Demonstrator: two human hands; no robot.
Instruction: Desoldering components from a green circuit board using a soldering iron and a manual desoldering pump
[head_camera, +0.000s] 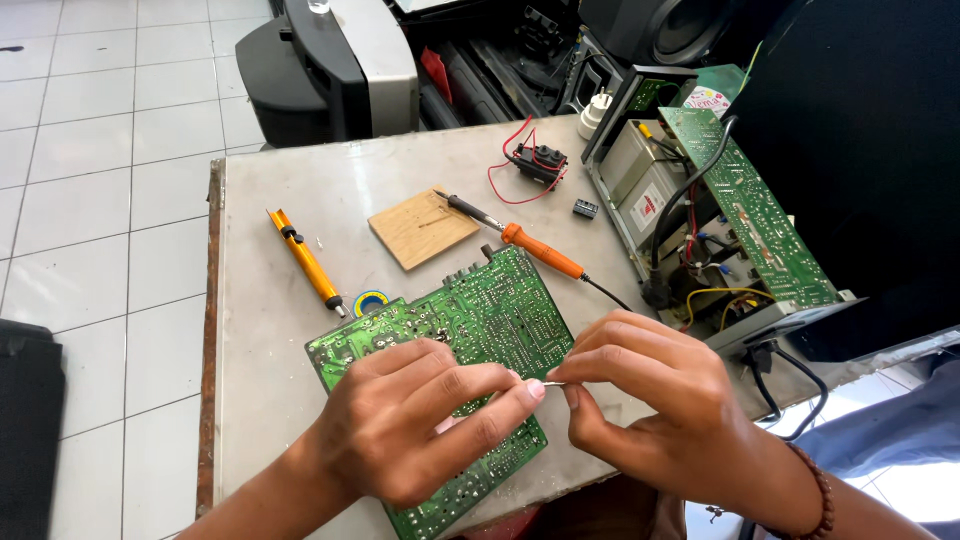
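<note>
Green circuit board (470, 330) lies under left hand (420, 420) and right hand (640, 390), both pinching thin wire (553, 383).

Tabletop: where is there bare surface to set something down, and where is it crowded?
Bare table lies behind the yellow tool and wooden block, toward the far left corner, and in a strip left of the green circuit board. The right side is crowded: soldering iron, open chassis, and both hands, left and right, over the board.
</note>
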